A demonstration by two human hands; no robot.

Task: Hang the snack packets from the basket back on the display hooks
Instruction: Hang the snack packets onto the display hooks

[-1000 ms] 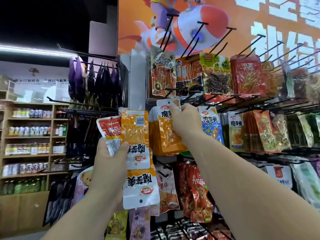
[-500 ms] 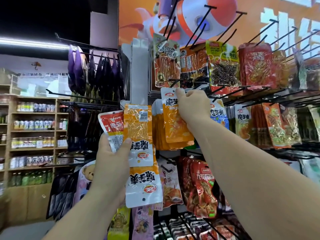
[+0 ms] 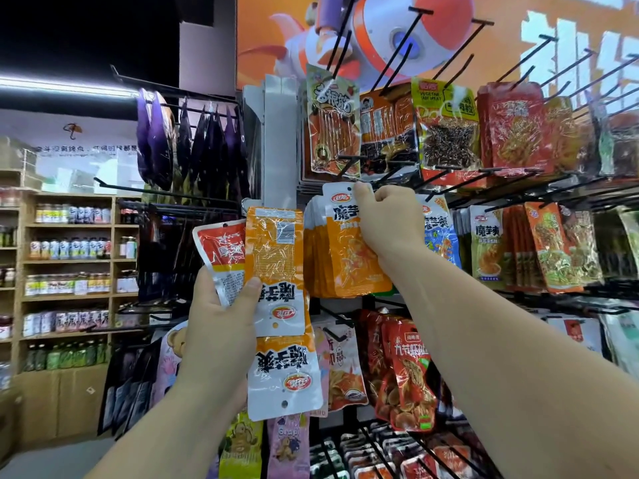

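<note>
The right hand (image 3: 387,219) pinched the white header of an orange snack packet (image 3: 352,261) near its top edge. The packet lay against the matching stack (image 3: 313,257) just behind the grip. Just above the grip stood the hook tip (image 3: 349,160). The packet looked light, thin, floppy and slick, so the stiffer header beside the hole seemed the best hold. Below and leftward, the left hand (image 3: 221,319) clutched spare packets (image 3: 276,264), which hung upside down.
</note>
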